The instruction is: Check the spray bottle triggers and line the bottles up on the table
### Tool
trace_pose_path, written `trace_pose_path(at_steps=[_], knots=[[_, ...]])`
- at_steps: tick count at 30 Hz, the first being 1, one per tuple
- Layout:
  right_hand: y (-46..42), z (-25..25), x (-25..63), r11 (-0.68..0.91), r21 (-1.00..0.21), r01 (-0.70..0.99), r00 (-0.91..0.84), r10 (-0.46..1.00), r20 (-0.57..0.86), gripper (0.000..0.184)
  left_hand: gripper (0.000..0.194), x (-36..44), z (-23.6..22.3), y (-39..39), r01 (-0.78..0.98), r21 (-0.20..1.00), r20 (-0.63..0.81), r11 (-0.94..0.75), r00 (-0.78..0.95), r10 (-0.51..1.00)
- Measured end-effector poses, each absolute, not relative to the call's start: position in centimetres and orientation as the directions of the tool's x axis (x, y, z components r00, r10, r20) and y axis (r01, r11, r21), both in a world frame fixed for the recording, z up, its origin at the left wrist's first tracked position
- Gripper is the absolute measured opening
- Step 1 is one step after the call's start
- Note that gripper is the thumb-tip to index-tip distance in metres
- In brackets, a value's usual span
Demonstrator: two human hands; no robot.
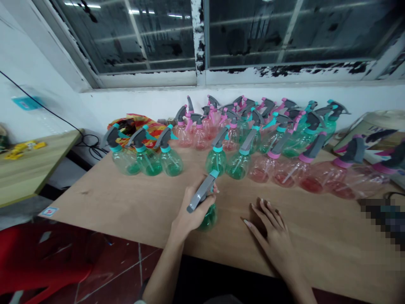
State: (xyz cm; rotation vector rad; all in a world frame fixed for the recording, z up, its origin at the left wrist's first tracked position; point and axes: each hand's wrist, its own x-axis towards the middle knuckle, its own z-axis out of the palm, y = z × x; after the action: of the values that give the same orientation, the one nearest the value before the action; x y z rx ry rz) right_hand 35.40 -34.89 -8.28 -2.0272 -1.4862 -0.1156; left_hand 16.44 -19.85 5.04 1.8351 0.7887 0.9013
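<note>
My left hand (191,213) is wrapped round a green spray bottle (209,217) with a grey trigger head and teal collar, standing on the wooden table (126,207) near its front edge. My right hand (272,234) lies flat on the table just to the right of it, fingers stretched out, holding nothing. Behind them stand a row of green spray bottles (148,158) and a row of pink spray bottles (284,169).
Several more green and pink bottles (247,118) crowd the back of the table under the window. A red and yellow bag (136,124) lies at the back left, a printed bag (373,131) at the right. A second table (28,164) stands left, a red chair (38,261) below.
</note>
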Motion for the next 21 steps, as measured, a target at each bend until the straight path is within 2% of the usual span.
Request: trace_pose_path(at_steps=[6, 12, 16, 21], knots=[[-34.91, -8.28, 35.42, -0.162, -0.423, 0.891, 0.351, 0.837, 0.420, 0.062, 0.034, 16.52, 5.42, -20.23, 0.162, 0.915, 0.223, -0.369, 0.559, 0.798], [-34.87, -8.32, 35.35, -0.165, -0.430, 0.888, 0.360, 0.830, 0.426, 0.060, 0.045, 16.53, 5.13, -20.50, 0.182, 0.920, 0.207, -0.346, 0.524, 0.826], [-34.81, -8.57, 35.36, -0.151, -0.410, 0.900, 0.340, 0.831, 0.440, 0.059, 0.049, 16.57, 4.85, -20.28, 0.162, 0.919, 0.232, -0.358, 0.512, 0.827], [-34.81, -8.71, 35.46, -0.124, -0.351, 0.928, 0.293, 0.825, 0.484, 0.059, 0.042, 16.79, 4.56, -20.20, 0.166, 0.920, 0.236, -0.354, 0.485, 0.842]])
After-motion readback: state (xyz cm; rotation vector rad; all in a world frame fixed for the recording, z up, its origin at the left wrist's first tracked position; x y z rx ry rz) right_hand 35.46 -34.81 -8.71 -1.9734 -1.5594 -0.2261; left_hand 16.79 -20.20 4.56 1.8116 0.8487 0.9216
